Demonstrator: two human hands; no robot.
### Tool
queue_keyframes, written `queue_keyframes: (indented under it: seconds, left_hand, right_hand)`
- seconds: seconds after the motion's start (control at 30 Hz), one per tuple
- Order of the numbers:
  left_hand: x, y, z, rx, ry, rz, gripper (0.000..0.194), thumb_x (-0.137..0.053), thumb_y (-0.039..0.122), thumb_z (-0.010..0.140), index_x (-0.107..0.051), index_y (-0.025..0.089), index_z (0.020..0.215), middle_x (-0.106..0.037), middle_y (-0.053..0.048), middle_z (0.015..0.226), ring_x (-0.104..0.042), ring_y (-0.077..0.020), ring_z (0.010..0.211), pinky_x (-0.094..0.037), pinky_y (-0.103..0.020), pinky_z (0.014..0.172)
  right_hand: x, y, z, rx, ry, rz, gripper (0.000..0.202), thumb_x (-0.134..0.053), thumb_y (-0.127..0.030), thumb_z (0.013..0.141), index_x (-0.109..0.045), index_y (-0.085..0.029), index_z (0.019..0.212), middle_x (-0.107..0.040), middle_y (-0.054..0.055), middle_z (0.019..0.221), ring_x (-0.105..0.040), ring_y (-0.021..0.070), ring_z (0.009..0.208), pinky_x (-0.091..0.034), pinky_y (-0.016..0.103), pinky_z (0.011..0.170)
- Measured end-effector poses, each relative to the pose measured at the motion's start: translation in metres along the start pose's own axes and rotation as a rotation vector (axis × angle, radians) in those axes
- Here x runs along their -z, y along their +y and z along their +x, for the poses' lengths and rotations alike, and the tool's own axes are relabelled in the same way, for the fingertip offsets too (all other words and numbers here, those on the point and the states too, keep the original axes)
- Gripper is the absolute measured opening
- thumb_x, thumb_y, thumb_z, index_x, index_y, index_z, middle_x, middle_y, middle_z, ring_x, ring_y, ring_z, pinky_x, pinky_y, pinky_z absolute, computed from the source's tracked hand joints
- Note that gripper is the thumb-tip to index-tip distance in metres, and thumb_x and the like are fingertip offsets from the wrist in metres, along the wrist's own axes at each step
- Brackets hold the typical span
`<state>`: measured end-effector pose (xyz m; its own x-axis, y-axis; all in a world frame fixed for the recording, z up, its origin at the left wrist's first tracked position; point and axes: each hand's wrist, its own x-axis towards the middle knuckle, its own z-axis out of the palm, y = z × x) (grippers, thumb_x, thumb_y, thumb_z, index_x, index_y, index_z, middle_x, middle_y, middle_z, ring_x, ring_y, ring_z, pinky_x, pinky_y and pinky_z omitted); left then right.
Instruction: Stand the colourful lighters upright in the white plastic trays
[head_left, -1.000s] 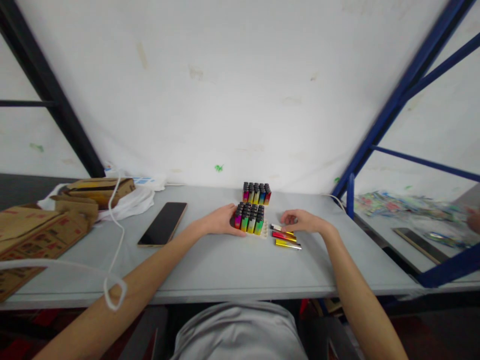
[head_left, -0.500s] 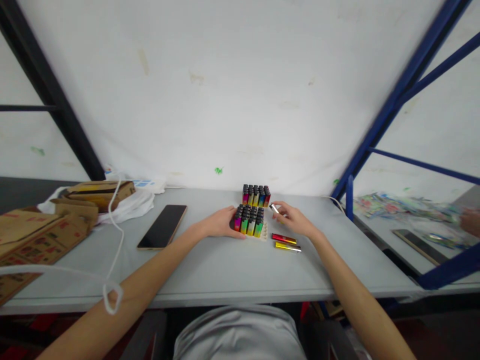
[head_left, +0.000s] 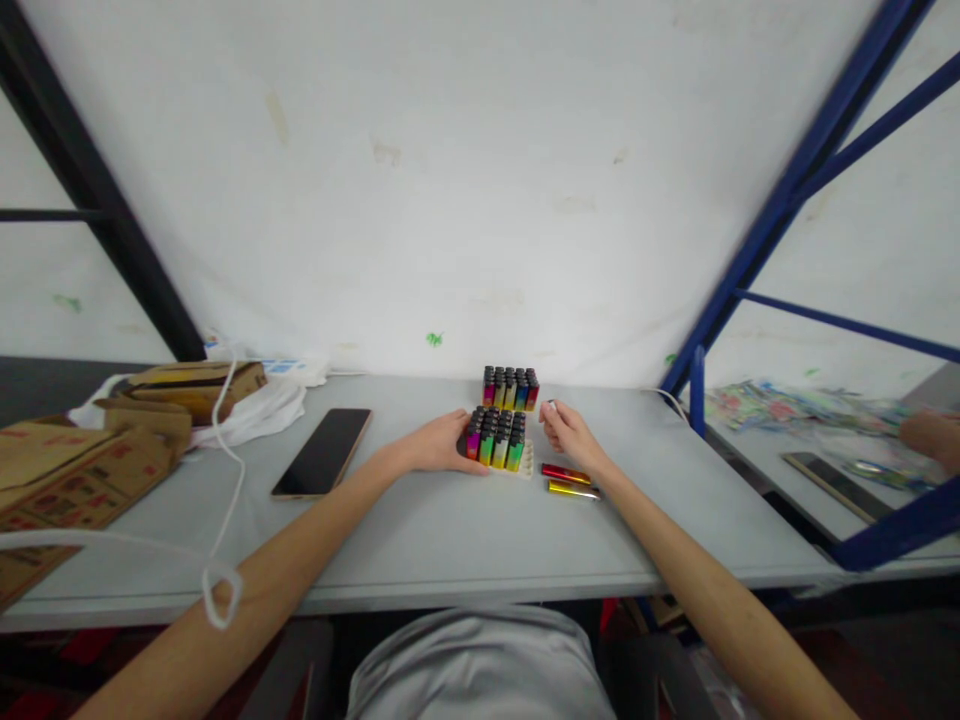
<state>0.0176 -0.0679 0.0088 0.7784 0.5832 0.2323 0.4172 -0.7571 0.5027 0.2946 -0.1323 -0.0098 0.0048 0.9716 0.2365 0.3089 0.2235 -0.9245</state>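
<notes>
My left hand (head_left: 439, 445) is wrapped round the left side of a block of upright lighters (head_left: 496, 438), thumb along the front and fingers behind. These black-topped lighters, pink, green, yellow and teal, stand in a pale tray (head_left: 528, 461) whose vacant holes show at the right end. My right hand (head_left: 568, 432) is closed to the right of the block, around a lighter that is mostly hidden; only a small shiny tip shows. Below it a red lighter (head_left: 566, 474) and a yellow lighter (head_left: 573, 490) lie flat. A second block of lighters (head_left: 511, 387) stands behind.
A dark phone (head_left: 324, 452) lies left of my left arm. Cardboard boxes (head_left: 82, 470) and white plastic stand farther left, with a white cable (head_left: 238, 465) hanging in front. Blue frame bars (head_left: 765, 220) rise at the right. Beyond them another person's hand (head_left: 930, 437) is near plastic packets.
My right hand has turned and its fingers have closed in, so the lighter it holds is now mostly covered. My left hand stays on the block.
</notes>
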Motion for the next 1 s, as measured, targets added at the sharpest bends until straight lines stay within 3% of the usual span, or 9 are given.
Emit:
queue_keyframes:
  seconds: [0.13, 0.27, 0.5, 0.83, 1.0]
  left_hand:
    - [-0.001, -0.001, 0.001, -0.02, -0.006, -0.01, 0.071, -0.086, 0.063, 0.065, -0.068, 0.02, 0.118, -0.07, -0.011, 0.12, -0.065, -0.033, 0.109, -0.051, -0.043, 0.1]
    - [-0.001, -0.002, 0.001, -0.002, -0.012, -0.005, 0.072, -0.086, 0.063, 0.065, -0.067, 0.02, 0.12, -0.069, -0.011, 0.122, -0.065, -0.0336, 0.111, -0.051, -0.044, 0.1]
    - [0.0, 0.0, 0.001, 0.006, -0.016, -0.007, 0.076, -0.085, 0.065, 0.065, -0.067, 0.019, 0.122, -0.07, -0.012, 0.12, -0.065, -0.0348, 0.11, -0.051, -0.045, 0.1]
    - [-0.002, -0.006, 0.001, -0.036, 0.014, -0.046, 0.076, -0.087, 0.062, 0.065, -0.066, 0.021, 0.125, -0.071, -0.009, 0.119, -0.065, -0.0338, 0.111, -0.051, -0.043, 0.1]
    - [-0.002, -0.007, 0.001, -0.034, -0.001, -0.032, 0.076, -0.086, 0.062, 0.066, -0.065, 0.022, 0.128, -0.07, -0.01, 0.123, -0.065, -0.0346, 0.112, -0.051, -0.044, 0.101]
  right_hand:
    - [-0.004, -0.002, -0.002, 0.077, 0.142, -0.209, 0.056, -0.05, -0.072, 0.091, -0.042, -0.023, 0.064, -0.038, -0.005, 0.055, -0.036, 0.0124, 0.053, -0.028, 0.026, 0.049]
    - [-0.006, -0.003, -0.002, 0.082, 0.233, -0.297, 0.05, -0.051, -0.058, 0.089, -0.039, -0.023, 0.056, -0.037, -0.004, 0.052, -0.035, 0.0124, 0.052, -0.026, 0.027, 0.052]
    - [-0.011, -0.009, -0.006, 0.132, 0.168, -0.301, 0.031, -0.045, -0.038, 0.084, -0.039, -0.023, 0.058, -0.037, -0.004, 0.055, -0.037, 0.0127, 0.054, -0.025, 0.028, 0.055]
    - [-0.009, -0.019, -0.01, 0.211, 0.112, -0.251, 0.04, -0.046, -0.058, 0.101, -0.05, -0.022, 0.083, -0.049, -0.005, 0.064, -0.048, 0.0142, 0.061, -0.039, 0.027, 0.06]
    - [-0.006, -0.013, -0.006, 0.241, 0.046, -0.202, 0.044, -0.047, -0.063, 0.099, -0.061, -0.021, 0.099, -0.063, 0.005, 0.094, -0.061, 0.018, 0.08, -0.053, 0.028, 0.065]
